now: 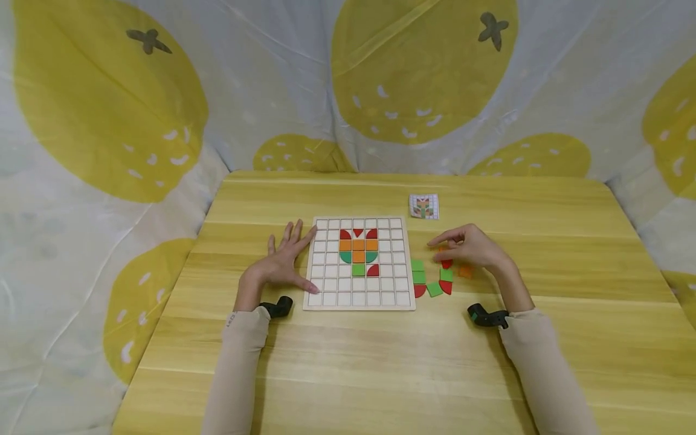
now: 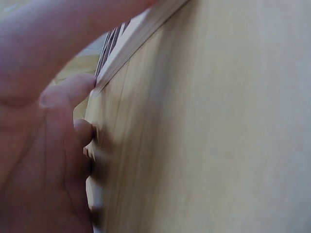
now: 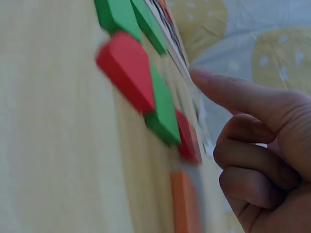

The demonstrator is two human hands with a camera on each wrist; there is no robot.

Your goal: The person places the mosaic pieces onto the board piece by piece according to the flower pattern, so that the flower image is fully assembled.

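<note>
A wooden grid board (image 1: 330, 298) lies on the table with red, orange and green tiles set in a tulip-like pattern. At its left edge my left hand (image 1: 278, 263) rests with fingers spread, the thumb and a fingertip touching the frame. My right hand (image 1: 472, 246) hovers over loose tiles to the board's right. Its index finger and thumb are apart, the other fingers curled, and no tile shows between them. Beneath it are a red tile (image 3: 127, 70), a green square tile (image 3: 164, 109) and an orange tile (image 3: 184, 201). Part of an orange tile is hidden by the fingers.
A small printed card (image 1: 424, 206) with a similar pattern lies behind the board to the right. More green tiles (image 1: 417, 266) sit along the board's right edge. Each wrist wears a black camera (image 1: 486, 316). Cloth with yellow fruit shapes (image 1: 424, 72) hangs behind the table.
</note>
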